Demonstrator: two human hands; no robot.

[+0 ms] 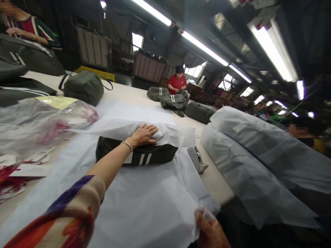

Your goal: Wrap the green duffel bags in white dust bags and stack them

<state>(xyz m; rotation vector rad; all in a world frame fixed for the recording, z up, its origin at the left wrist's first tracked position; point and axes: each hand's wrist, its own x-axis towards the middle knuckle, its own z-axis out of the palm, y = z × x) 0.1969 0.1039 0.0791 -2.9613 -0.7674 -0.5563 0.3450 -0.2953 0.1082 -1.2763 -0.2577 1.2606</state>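
Near left: clear plastic bag with red contents (23, 117) on cream worktop (126, 94). Beyond it, far left: dark-green boxy fabric bag with black strap (82, 86). Centre: dark-green oblong fabric bag with two white stripes (160, 155), lying on thin white paper sheet (147, 199); left hand (144, 134) open, palm down on paper along bag's far side. Right of bag: grey plastic object (198, 160). Near right: right hand (210, 225) closed, pinching sheet's edge. Farther right: white-wrapped long bundles (238, 172).
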